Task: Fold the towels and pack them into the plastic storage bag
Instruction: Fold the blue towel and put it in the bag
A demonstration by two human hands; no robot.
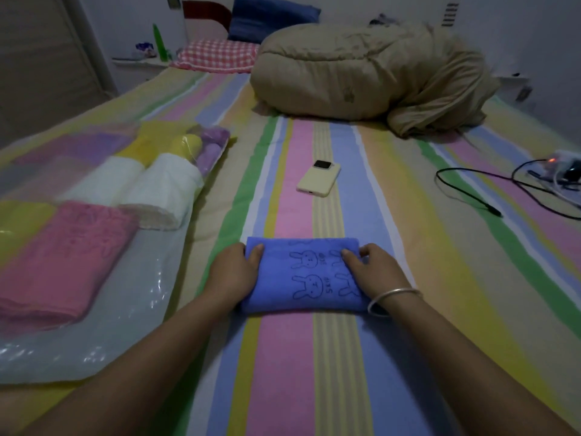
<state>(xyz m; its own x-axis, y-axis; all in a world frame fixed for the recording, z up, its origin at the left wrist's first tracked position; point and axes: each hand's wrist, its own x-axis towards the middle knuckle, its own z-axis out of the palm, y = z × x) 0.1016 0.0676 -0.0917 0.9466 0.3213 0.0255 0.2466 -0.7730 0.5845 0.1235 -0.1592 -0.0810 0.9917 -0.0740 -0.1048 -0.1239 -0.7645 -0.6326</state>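
Observation:
A blue towel (pixel 311 272) printed with rabbit outlines lies folded into a small rectangle on the striped bed. My left hand (pixel 234 272) grips its left edge, thumb on top. My right hand (pixel 372 269) grips its right edge, a silver bangle on that wrist. To the left lies the clear plastic storage bag (pixel 132 313). Inside it sit a folded pink towel (pixel 63 256), white towels (pixel 147 184), a yellow towel (pixel 188 143) and a purple towel (pixel 213 143).
A cream phone (pixel 319 179) lies face down beyond the blue towel. A bundled tan quilt (pixel 361 77) and a checked pillow (pixel 217 55) fill the bed's far end. Black cables (pixel 471 196) and a power strip (pixel 566 165) lie at the right.

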